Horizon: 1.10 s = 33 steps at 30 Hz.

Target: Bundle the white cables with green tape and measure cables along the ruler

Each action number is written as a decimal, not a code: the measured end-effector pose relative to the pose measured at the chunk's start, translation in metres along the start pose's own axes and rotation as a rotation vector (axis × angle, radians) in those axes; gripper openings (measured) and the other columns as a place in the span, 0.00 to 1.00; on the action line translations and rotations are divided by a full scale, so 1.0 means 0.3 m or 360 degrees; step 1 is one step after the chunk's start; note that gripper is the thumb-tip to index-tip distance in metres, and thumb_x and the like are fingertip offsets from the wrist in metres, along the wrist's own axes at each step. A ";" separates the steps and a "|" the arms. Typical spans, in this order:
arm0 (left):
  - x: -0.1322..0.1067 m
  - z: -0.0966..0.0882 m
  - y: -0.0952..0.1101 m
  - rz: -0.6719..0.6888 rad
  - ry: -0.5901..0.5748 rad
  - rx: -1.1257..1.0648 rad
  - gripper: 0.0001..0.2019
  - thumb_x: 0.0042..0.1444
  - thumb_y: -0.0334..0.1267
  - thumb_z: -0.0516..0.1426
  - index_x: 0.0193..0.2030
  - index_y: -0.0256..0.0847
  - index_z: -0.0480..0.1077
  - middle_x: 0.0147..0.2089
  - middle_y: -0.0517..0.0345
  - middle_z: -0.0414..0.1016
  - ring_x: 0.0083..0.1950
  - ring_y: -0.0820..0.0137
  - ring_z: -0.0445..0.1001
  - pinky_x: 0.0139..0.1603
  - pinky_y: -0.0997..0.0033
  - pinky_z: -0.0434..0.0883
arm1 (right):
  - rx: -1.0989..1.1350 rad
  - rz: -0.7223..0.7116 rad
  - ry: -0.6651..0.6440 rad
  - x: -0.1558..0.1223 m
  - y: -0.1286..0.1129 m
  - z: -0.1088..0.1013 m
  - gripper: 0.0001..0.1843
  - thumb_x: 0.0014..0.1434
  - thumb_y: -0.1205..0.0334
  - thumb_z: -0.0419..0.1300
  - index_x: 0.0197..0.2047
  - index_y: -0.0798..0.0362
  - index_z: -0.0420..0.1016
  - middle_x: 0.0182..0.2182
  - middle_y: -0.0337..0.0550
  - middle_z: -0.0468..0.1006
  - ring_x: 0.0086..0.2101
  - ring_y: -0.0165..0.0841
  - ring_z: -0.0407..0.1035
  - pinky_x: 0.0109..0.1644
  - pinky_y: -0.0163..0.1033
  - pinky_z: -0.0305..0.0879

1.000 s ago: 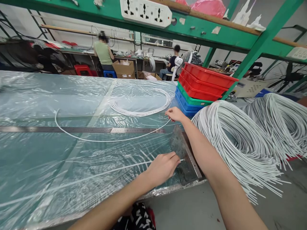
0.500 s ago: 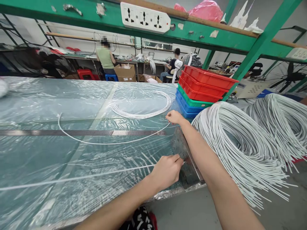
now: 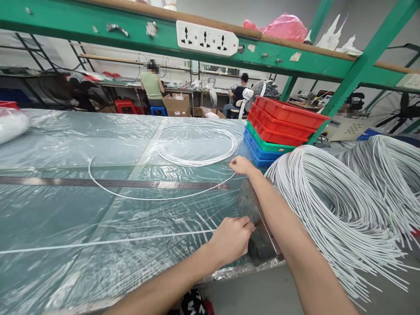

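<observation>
My left hand (image 3: 231, 239) is closed in a pinch on the end of a straight white cable (image 3: 108, 241) that runs left across the plastic-covered table (image 3: 59, 144). That hand rests beside a dark metal end plate (image 3: 254, 218) at the table's right edge. Farther back, my right hand (image 3: 241, 165) pinches the end of a curved white cable (image 3: 144, 197) that loops over a long steel ruler (image 3: 114, 183). A coil of cut white cables (image 3: 200, 155) lies just behind the right hand.
Large bundles of white cable (image 3: 331, 205) hang to the right of the table. Stacked red, green and blue trays (image 3: 282, 127) stand behind them. A green shelf frame with a power strip (image 3: 207, 38) runs overhead. Two people sit at benches at the back.
My left hand has slid a little to the right along the straight cable, toward the end plate. The right hand keeps its pinch on the curved cable.
</observation>
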<state>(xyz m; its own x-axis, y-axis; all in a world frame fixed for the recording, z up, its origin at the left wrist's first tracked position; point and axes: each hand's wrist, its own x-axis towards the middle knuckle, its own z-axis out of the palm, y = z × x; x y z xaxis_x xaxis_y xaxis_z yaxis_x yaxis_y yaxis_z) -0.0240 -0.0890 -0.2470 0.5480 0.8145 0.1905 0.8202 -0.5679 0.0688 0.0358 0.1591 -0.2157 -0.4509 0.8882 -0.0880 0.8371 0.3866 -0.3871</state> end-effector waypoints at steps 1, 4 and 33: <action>0.000 0.000 0.000 0.0003 0.0001 0.0003 0.08 0.64 0.30 0.49 0.37 0.39 0.69 0.35 0.57 0.73 0.32 0.66 0.74 0.27 0.66 0.66 | -0.0003 0.0003 -0.0001 0.000 0.000 0.000 0.12 0.62 0.62 0.56 0.30 0.52 0.78 0.21 0.39 0.77 0.24 0.32 0.71 0.31 0.32 0.62; 0.000 -0.003 -0.001 0.0006 0.0000 -0.0002 0.08 0.64 0.30 0.49 0.37 0.39 0.69 0.35 0.57 0.73 0.32 0.67 0.74 0.28 0.66 0.67 | -0.0012 0.0003 -0.0001 -0.001 -0.002 0.001 0.11 0.62 0.62 0.56 0.31 0.51 0.78 0.21 0.38 0.77 0.24 0.32 0.71 0.31 0.32 0.62; 0.006 -0.007 -0.002 0.0042 -0.0060 -0.0028 0.07 0.61 0.27 0.51 0.39 0.37 0.70 0.36 0.56 0.73 0.30 0.67 0.73 0.27 0.67 0.68 | -0.0008 -0.0012 -0.0089 -0.007 -0.015 0.002 0.10 0.62 0.62 0.57 0.34 0.52 0.80 0.24 0.39 0.79 0.25 0.31 0.73 0.31 0.31 0.64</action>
<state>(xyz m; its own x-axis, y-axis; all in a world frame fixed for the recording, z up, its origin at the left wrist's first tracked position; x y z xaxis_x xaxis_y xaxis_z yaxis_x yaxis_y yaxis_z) -0.0239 -0.0874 -0.2448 0.5756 0.8028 0.1555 0.8025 -0.5911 0.0813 0.0327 0.1554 -0.2143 -0.4736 0.8701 -0.1365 0.8353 0.3945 -0.3831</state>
